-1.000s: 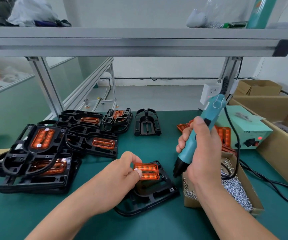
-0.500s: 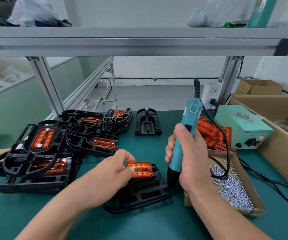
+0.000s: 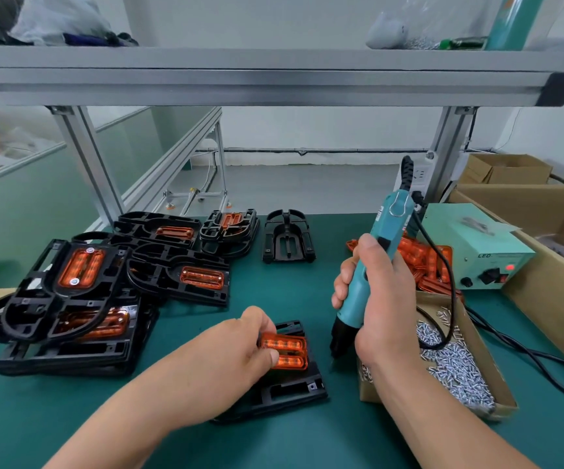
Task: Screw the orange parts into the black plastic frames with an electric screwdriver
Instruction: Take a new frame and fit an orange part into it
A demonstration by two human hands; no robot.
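Down at the near edge of the green mat, the left hand pinches an orange part between thumb and fingers, holding it on top of the black plastic frame lying flat beneath it. Look at that part: translucent amber-orange, a rounded rectangle with two long parallel lobes, ribbed crosswise, bright where the light comes through. Is it fully seated in the frame? Can't tell, because the fingers cover its left end.

Over to the right, the right hand is clenched around the teal electric screwdriver. It is nearly upright, leaning a touch, with its black nose and bit pointing down. The tip sits just beside the frame's right edge and close to the near-left corner of the cardboard tray. A black cord runs from the driver's top and loops down over the small silver screws piled in that tray.

Behind the tray is a heap of loose orange parts, and beside them a pale green power box with a red light lit. Far left is a stack of finished frames; the top one shows its orange insert with a silver screw head at each end. At the back, a bare black frame lies apart from the others.
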